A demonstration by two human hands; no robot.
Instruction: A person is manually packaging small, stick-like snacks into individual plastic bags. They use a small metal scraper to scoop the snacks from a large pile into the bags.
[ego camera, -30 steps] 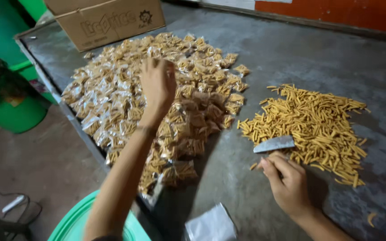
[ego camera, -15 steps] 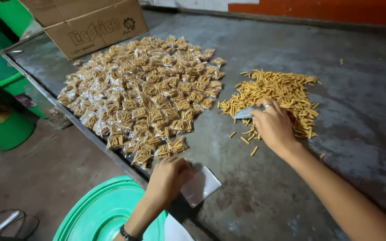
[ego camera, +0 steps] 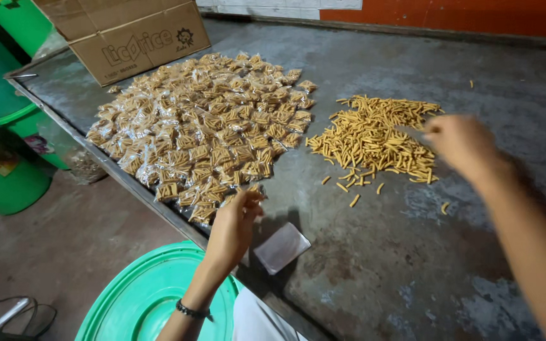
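Note:
My left hand (ego camera: 234,222) hovers at the table's near edge, by the front of a wide heap of small clear packets of tan snack sticks (ego camera: 203,129). Its fingers are drawn together, and I cannot make out anything between them. A flat stack of empty clear bags (ego camera: 281,247) lies on the table just right of that hand. My right hand (ego camera: 461,144) is blurred by motion, just above the right edge of a loose pile of tan snack sticks (ego camera: 374,136). A greyish tip shows at its fingers, but the blur hides what it is.
A cardboard box (ego camera: 124,35) stands at the table's far left corner. The grey metal table (ego camera: 412,265) has a few stray sticks (ego camera: 354,200). A round green lid or tub (ego camera: 140,297) sits below the near edge. Green bins (ego camera: 4,170) stand on the floor at left.
My left hand went from the packet heap down to the empty bags, then lifted off them. My right hand moved from the pile's near side to its right edge.

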